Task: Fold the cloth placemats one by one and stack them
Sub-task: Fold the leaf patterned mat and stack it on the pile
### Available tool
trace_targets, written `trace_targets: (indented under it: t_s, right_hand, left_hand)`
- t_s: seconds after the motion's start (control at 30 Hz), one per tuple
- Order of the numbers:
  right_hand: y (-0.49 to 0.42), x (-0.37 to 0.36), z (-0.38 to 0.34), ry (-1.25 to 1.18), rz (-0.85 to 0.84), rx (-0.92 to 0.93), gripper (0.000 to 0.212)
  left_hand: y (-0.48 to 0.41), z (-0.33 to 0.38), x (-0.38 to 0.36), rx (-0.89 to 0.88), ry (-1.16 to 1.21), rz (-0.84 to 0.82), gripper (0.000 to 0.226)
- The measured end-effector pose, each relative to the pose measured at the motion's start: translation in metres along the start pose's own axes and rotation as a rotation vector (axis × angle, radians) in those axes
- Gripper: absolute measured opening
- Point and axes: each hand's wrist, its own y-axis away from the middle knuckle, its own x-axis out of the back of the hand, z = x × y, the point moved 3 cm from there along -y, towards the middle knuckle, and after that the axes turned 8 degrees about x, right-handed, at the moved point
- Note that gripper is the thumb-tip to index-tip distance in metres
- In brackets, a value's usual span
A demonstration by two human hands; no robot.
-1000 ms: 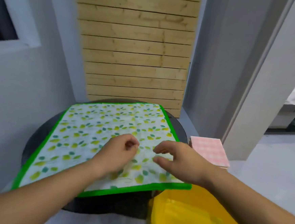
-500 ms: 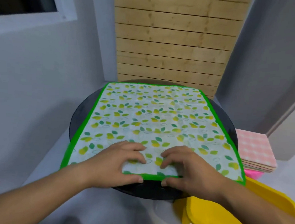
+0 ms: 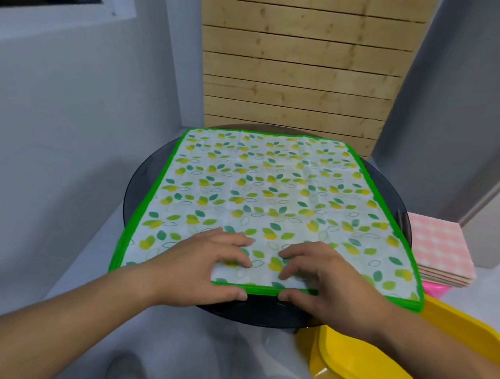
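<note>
Leaf-print placemat (image 3: 272,191) flat on round worktop (image 3: 137,180). Left hand (image 3: 207,263), right hand (image 3: 319,278) pinch near green hem, thumbs seemingly beneath. Cloth likely light, limp; grip hem nearer corners.

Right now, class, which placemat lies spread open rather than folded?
The green-bordered leaf-print placemat, spread across the round table. The pink checked placemats sit folded in a stack on the right.

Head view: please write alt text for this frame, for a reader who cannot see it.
The left hand and right hand pinch the near green edge of a leaf-print placemat spread on a round dark table. A pink-topped stack of folded placemats sits to the right, with a yellow tub nearer.
</note>
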Motion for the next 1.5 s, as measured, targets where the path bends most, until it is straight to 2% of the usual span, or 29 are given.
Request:
trace_targets:
  t_s: [0.27, 0.6, 0.87, 1.03, 1.17, 1.3, 1.5]
  right_hand:
    - [0.0, 0.002, -0.002, -0.039, 0.008, -0.031, 0.014]
    - [-0.001, 0.003, -0.006, -0.064, 0.03, -0.068, 0.013]
    - [-0.001, 0.019, -0.018, -0.086, 0.13, -0.088, 0.014]
    - [-0.01, 0.037, -0.027, -0.036, 0.224, -0.066, 0.017]
    - [-0.016, 0.06, -0.032, 0.004, 0.257, -0.046, 0.013]
    - [-0.024, 0.086, -0.028, -0.036, 0.3, -0.085, 0.008]
    - [-0.067, 0.12, 0.003, 0.213, 0.312, -0.124, 0.009]
  left_hand:
    - [0.0, -0.002, 0.0, 0.022, 0.052, 0.017, 0.058]
    - [0.002, 0.004, 0.008, 0.053, 0.173, 0.039, 0.045]
    - [0.011, 0.011, 0.023, 0.108, 0.295, 0.066, 0.032]
    - [0.014, 0.018, 0.039, 0.121, 0.362, 0.055, 0.016]
    - [0.004, 0.023, 0.059, 0.13, 0.397, 0.13, 0.007]
    - [-0.016, 0.026, 0.085, 0.113, 0.402, 0.199, 0.01]
    - [-0.078, 0.015, 0.133, 0.132, 0.265, 0.219, 0.007]
